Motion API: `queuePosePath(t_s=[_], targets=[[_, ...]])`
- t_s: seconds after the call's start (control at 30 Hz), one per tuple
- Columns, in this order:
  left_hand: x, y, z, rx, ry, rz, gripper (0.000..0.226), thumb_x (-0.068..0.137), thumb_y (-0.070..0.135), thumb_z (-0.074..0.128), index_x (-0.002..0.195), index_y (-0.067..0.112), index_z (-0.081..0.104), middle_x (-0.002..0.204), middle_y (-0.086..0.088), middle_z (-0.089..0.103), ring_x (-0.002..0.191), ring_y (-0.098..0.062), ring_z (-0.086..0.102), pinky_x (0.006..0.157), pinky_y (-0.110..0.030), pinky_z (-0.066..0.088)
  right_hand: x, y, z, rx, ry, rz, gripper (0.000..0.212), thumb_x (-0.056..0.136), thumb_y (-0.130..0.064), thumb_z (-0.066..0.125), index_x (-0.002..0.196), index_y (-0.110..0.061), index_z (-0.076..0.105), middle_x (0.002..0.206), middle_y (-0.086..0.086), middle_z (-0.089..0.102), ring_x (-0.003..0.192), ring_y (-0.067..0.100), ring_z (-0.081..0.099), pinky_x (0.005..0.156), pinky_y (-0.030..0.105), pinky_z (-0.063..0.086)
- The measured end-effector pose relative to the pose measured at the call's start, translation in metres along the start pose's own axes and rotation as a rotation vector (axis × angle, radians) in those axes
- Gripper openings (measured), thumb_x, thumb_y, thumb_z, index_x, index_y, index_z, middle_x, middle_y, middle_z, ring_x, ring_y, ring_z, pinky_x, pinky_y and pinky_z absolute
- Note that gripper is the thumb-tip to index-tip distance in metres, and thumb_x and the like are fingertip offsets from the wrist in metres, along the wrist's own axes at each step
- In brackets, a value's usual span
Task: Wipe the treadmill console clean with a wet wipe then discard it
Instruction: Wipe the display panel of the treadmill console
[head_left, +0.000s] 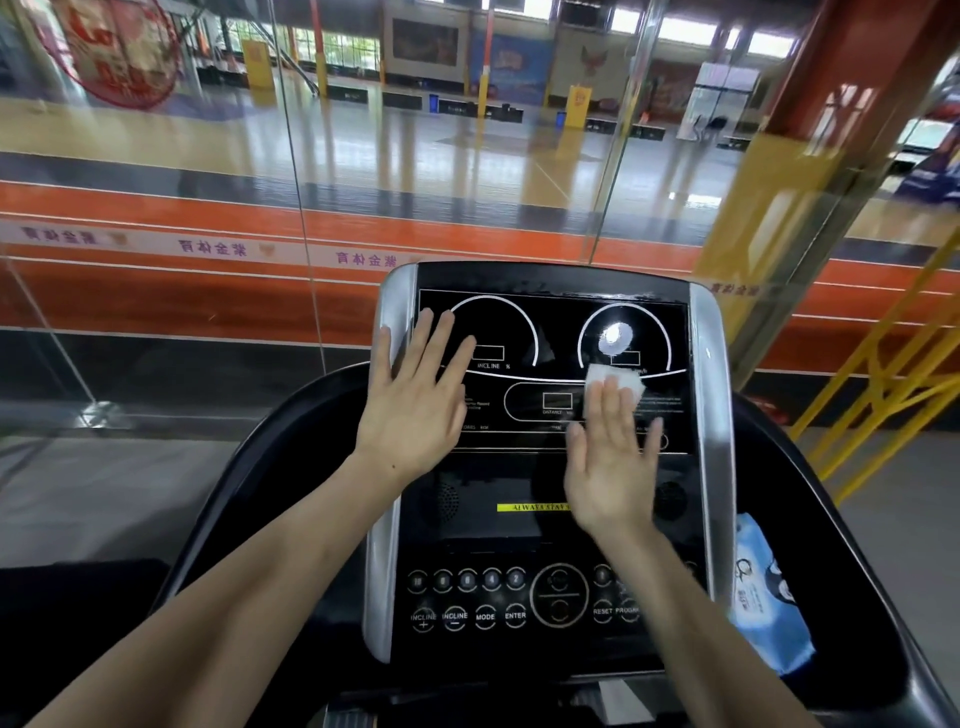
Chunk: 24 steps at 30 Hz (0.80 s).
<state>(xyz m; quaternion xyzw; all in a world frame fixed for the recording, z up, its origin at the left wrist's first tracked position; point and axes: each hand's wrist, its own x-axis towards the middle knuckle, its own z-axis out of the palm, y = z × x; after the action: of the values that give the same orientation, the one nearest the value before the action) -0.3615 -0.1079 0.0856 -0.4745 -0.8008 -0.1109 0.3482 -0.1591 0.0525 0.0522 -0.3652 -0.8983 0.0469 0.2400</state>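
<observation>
The black treadmill console (550, 519) with silver side rails fills the middle of the view. My right hand (613, 457) lies flat on its display panel and presses a white wet wipe (618, 382) under the fingertips, below the right dial. My left hand (415, 395) rests flat with fingers spread on the left side of the display, beside the incline dial, and holds nothing.
A blue and white pack of wet wipes (769, 597) lies in the tray to the right of the console. Button rows (483, 597) sit on the lower console. A glass wall (291, 182) stands right ahead. Yellow railings (883, 374) are at right.
</observation>
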Motion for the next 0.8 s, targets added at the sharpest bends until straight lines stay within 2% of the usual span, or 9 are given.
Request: queuePosePath(t_s=[0.1,0.2,0.33,0.43,0.5,0.57,0.63,0.7,0.8], targets=[[0.001,0.003,0.001,0.019,-0.009,-0.001,0.061,0.104,0.038,0.030,0.163,0.020,0.032,0.175,-0.013,0.019,0.163,-0.031,0.009,0.125,-0.068,0.011,-0.014,-0.043,0.013,0.019,-0.041,-0.193,0.063,0.111,-0.049,0.005,0.170,-0.027,-0.001,0.177,-0.007,-0.004,0.164,0.014,-0.013,0.131,0.052,-0.016],[0.000,0.002,0.001,0.021,-0.003,0.014,0.061,0.104,0.037,0.032,0.163,0.020,0.031,0.175,-0.013,0.019,0.163,-0.032,0.010,0.126,-0.067,0.009,-0.013,-0.035,0.011,-0.094,-0.095,-0.323,0.062,0.111,-0.051,0.002,0.169,-0.030,-0.002,0.178,-0.010,-0.004,0.163,0.009,-0.013,0.129,0.054,-0.020],[0.001,0.007,-0.003,-0.044,-0.009,0.013,0.062,0.102,0.035,0.038,0.162,0.019,0.033,0.174,-0.013,0.022,0.163,-0.032,0.011,0.128,-0.063,0.010,0.001,0.037,-0.012,-0.026,-0.002,-0.053,0.065,0.108,-0.050,0.009,0.170,-0.030,0.009,0.177,-0.012,0.006,0.164,0.008,-0.004,0.132,0.056,-0.010],[0.005,0.018,-0.006,-0.087,-0.036,0.033,0.062,0.101,0.034,0.042,0.161,0.019,0.035,0.173,-0.012,0.025,0.162,-0.033,0.013,0.128,-0.061,0.014,0.006,0.041,-0.014,0.023,0.024,0.116,0.068,0.107,-0.051,0.009,0.171,-0.026,0.005,0.178,-0.009,0.001,0.163,0.009,-0.009,0.132,0.053,-0.010],[0.010,0.027,-0.009,-0.100,-0.042,0.052,0.062,0.101,0.033,0.045,0.160,0.019,0.037,0.173,-0.011,0.027,0.162,-0.033,0.016,0.128,-0.060,0.015,0.003,0.011,-0.007,0.037,0.017,0.041,0.068,0.107,-0.050,0.005,0.171,-0.026,0.004,0.178,-0.007,0.000,0.162,0.012,-0.012,0.132,0.052,-0.012],[0.017,0.036,-0.010,-0.120,-0.032,0.061,0.061,0.101,0.032,0.047,0.160,0.019,0.040,0.172,-0.011,0.028,0.162,-0.032,0.018,0.129,-0.059,0.015,-0.007,-0.010,0.003,0.010,-0.027,-0.149,0.066,0.109,-0.049,0.005,0.171,-0.027,0.004,0.177,-0.009,-0.001,0.163,0.013,-0.012,0.131,0.051,-0.015],[0.023,0.042,-0.011,-0.127,-0.035,0.086,0.061,0.102,0.032,0.048,0.160,0.019,0.039,0.173,-0.010,0.027,0.162,-0.032,0.016,0.129,-0.059,0.014,-0.011,-0.005,0.003,-0.034,-0.054,-0.248,0.063,0.111,-0.048,0.007,0.171,-0.029,0.006,0.178,-0.011,-0.001,0.164,0.008,-0.009,0.131,0.050,-0.017],[0.028,0.047,-0.009,-0.128,-0.047,0.106,0.061,0.103,0.033,0.045,0.161,0.019,0.036,0.173,-0.010,0.025,0.163,-0.031,0.013,0.130,-0.058,0.013,-0.004,0.026,-0.005,-0.063,-0.029,-0.196,0.062,0.112,-0.049,0.009,0.171,-0.030,0.006,0.178,-0.013,0.000,0.163,0.004,-0.008,0.131,0.052,-0.015],[0.031,0.054,-0.008,-0.133,-0.063,0.126,0.061,0.104,0.034,0.039,0.162,0.020,0.034,0.173,-0.010,0.025,0.163,-0.032,0.010,0.129,-0.059,0.013,0.002,0.073,-0.019,-0.091,-0.006,0.008,0.066,0.109,-0.051,0.010,0.171,-0.028,0.004,0.178,-0.011,0.001,0.163,0.005,-0.008,0.133,0.053,-0.008]])
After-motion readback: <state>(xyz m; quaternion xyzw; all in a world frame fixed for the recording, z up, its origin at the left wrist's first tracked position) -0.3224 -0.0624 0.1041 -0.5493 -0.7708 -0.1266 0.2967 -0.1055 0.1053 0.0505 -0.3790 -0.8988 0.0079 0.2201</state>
